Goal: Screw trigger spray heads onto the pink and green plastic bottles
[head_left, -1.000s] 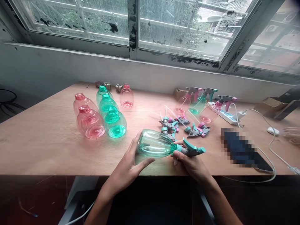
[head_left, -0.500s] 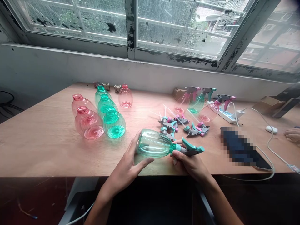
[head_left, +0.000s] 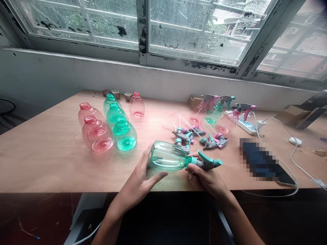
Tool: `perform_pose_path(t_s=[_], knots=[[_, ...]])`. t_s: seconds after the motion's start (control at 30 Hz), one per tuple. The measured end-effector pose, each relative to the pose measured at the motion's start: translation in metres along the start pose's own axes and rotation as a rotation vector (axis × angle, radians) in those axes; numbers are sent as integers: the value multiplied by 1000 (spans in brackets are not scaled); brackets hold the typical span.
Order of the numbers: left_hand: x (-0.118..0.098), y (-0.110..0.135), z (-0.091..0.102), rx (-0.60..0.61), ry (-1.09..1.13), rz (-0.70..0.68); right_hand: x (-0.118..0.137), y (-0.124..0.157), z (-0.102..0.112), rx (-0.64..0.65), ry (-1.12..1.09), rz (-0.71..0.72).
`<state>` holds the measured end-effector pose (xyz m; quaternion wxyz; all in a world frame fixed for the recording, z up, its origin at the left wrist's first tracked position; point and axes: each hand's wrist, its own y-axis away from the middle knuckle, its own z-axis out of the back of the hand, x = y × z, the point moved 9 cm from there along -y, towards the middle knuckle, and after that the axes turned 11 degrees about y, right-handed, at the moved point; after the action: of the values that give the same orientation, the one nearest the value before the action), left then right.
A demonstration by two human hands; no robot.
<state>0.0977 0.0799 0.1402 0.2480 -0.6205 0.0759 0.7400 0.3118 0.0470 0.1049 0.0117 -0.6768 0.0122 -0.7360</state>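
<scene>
A clear green spray bottle (head_left: 168, 156) lies on its side in the air above the table's front part, its base to the left. My left hand (head_left: 143, 177) cups the base end, thumb stretched along the near side. At the neck, my right hand (head_left: 204, 175) grips around the teal collar and the grey-and-teal trigger head (head_left: 208, 161), which sits on the bottle's mouth. Some right fingers are hidden behind the neck. Just beyond lie several loose trigger heads (head_left: 182, 144) with thin tubes, in teal, pink and grey.
Several open pink bottles (head_left: 98, 136) and green bottles (head_left: 125, 136) stand at left. Bottles with trigger heads, one a pink bottle (head_left: 228, 120), stand back right. Further right are a power strip (head_left: 247, 126), white cables, a pixelated dark phone-like object (head_left: 260, 160) and a cardboard box (head_left: 291, 114).
Another person's hand at the right edge has gone out of view, and small brownish items show there now. My hands and the bottle are almost unmoved.
</scene>
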Motion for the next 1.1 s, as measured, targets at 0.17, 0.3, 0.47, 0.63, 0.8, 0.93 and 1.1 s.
perform_pose_path(t_s=[0.17,0.3,0.47,0.63,0.8,0.93,1.1], knots=[[-1,0,0,5,-3,1,0,-1,0,-5,-3,-3],[-1,0,-1,10,8,4,0,1,0,1,-7,-3],[0,0,-1,8,27,6,-1,2,1,-1,-7,-1],[-1,0,-1,8,54,3,-1,1,1,-6,3,5],[-2,0,-1,5,38,3,1,1,1,-22,-9,7],[-2,0,-1,1,28,4,-2,1,3,-38,3,-16],[-2,0,0,-8,14,5,-3,0,3,-40,33,-20]])
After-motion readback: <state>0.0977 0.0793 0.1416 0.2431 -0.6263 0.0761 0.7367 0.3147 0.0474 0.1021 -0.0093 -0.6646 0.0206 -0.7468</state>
